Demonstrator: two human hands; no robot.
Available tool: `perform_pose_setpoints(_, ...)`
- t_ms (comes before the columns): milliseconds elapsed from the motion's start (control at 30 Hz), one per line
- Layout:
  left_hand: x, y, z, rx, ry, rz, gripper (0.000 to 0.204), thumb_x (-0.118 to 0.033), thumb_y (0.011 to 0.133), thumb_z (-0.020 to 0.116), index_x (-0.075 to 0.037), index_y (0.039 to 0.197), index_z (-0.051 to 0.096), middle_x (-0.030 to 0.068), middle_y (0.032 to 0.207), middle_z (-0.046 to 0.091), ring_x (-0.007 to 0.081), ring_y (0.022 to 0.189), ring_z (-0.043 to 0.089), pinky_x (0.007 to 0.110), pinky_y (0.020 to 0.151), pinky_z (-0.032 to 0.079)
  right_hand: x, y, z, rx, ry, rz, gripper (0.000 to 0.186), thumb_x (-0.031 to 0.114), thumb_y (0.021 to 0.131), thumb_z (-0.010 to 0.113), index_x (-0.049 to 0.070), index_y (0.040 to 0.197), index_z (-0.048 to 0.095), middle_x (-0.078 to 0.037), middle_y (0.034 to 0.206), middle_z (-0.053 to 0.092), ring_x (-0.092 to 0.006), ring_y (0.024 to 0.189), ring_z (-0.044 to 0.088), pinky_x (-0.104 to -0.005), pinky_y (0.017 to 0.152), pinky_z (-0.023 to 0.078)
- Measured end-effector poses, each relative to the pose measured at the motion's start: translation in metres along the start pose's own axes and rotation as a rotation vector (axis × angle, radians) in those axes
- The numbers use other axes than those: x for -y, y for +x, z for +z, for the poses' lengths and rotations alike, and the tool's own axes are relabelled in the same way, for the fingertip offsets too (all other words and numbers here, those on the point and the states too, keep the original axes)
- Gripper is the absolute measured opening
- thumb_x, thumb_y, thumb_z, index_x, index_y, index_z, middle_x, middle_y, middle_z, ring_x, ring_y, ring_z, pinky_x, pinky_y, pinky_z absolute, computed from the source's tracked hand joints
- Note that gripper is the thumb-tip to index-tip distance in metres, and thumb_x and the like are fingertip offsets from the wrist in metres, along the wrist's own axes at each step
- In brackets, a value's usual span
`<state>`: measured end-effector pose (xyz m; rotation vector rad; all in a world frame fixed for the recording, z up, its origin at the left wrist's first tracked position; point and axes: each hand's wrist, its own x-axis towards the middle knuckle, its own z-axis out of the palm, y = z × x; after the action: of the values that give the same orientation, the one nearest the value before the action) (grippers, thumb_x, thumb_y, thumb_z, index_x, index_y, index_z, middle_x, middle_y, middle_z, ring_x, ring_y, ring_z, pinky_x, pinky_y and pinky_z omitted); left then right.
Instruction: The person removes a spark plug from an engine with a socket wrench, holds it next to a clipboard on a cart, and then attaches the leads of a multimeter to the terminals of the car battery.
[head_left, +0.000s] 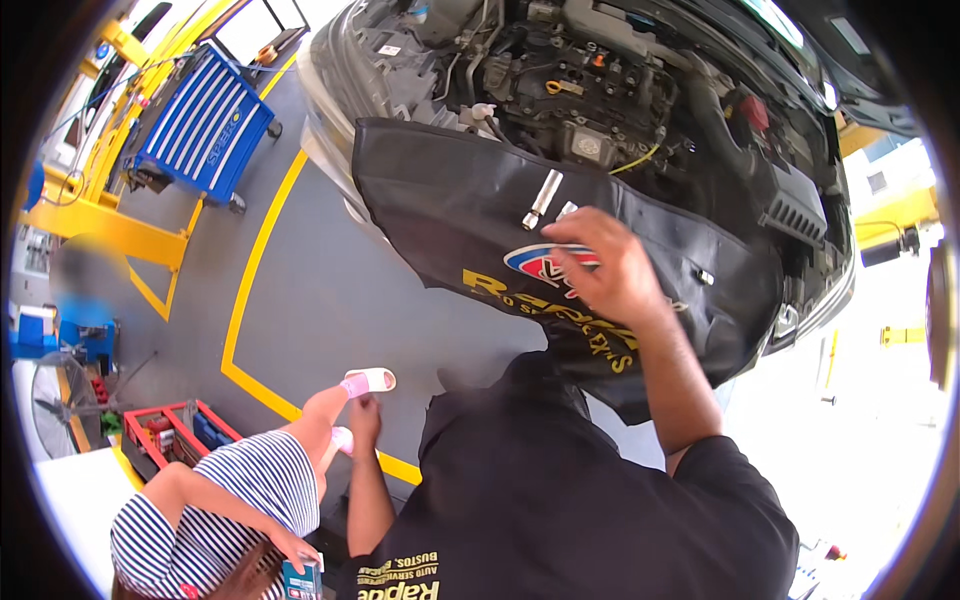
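A black cover [430, 200] with a coloured oval and yellow lettering hangs over the front of a car. Over it reaches my right hand [605, 265], fingers bent, thumb held apart, nothing visible in its grip. Just beyond its fingertips a small shiny metal piece [568, 208] shows, partly hidden by the fingers. Left of that lies a long chrome socket extension [542, 200]. Another small metal socket [705, 277] rests on the cover to the right. My left hand [366, 424] hangs low at my side, its fingers too obscured to read.
Ahead, the engine bay [590, 100] is exposed, with a yellow dipstick loop [553, 88]. A person in a striped dress [255, 480] is close on my left, holding a small box [302, 578]. A blue tool cabinet [205, 125], yellow lift post [110, 220] and red tool tray [160, 440] stand left.
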<state>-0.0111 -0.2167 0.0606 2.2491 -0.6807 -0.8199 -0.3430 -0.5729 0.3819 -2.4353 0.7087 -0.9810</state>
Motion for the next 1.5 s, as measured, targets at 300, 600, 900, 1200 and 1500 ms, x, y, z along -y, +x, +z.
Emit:
perform_pose_setpoints(300,-0.081,-0.091,-0.004,-0.077,0.116,-0.063,0.042,-0.032,0.084,0.071,-0.004,0.115,0.068,0.0216,0.113,0.069,0.0375,0.108,0.065,0.047,0.091,0.052,-0.012,0.054,0.015,0.523,0.091,-0.356,0.027,0.002,0.088,0.065,0.0,0.115,0.063,-0.021,0.114,0.065,-0.0411,0.109,0.06,-0.0478,0.1,0.045)
perform_pose_setpoints(600,0.005,-0.513,-0.004,-1.529,-0.079,-1.362,0.024,-0.021,0.087,0.059,-0.007,0.104,0.068,0.0175,0.106,0.071,0.0364,0.103,0.067,0.048,0.09,0.052,0.106,0.013,0.076,1.116,0.438,-0.454,0.022,0.003,0.092,0.068,0.001,0.114,0.068,-0.007,0.099,0.069,-0.0135,0.081,0.062,-0.0264,0.068,0.05)
perform_pose_setpoints(900,0.075,-0.871,0.069,-1.594,0.363,-1.809,0.037,-0.03,0.089,0.063,-0.006,0.117,0.063,0.016,0.121,0.063,0.0361,0.114,0.06,0.049,0.095,0.049,0.237,-0.084,0.16,1.263,0.347,-0.847,0.021,0.007,0.095,0.066,0.001,0.115,0.068,-0.01,0.103,0.07,-0.0188,0.086,0.066,-0.0329,0.074,0.053)
perform_pose_setpoints(1200,0.218,-0.989,0.14,-1.52,0.926,-1.581,0.022,-0.024,0.094,0.058,-0.01,0.084,0.072,0.0108,0.064,0.064,0.0248,0.053,0.061,0.043,0.047,0.05,0.454,-0.265,0.234,1.469,0.58,-1.4,0.024,0.02,0.09,0.064,0.007,0.111,0.067,-0.013,0.11,0.068,-0.0357,0.102,0.064,-0.0442,0.092,0.052)
perform_pose_setpoints(1500,0.099,-0.643,-0.019,-1.49,0.135,-0.35,0.032,-0.026,0.107,0.043,0.003,0.107,0.059,0.0134,0.098,0.056,0.0219,0.085,0.059,0.033,0.075,0.05,0.426,-0.302,0.205,1.336,0.866,-0.769,0.029,0.025,0.098,0.06,0.004,0.118,0.062,-0.014,0.116,0.064,-0.032,0.111,0.061,-0.0419,0.097,0.048)
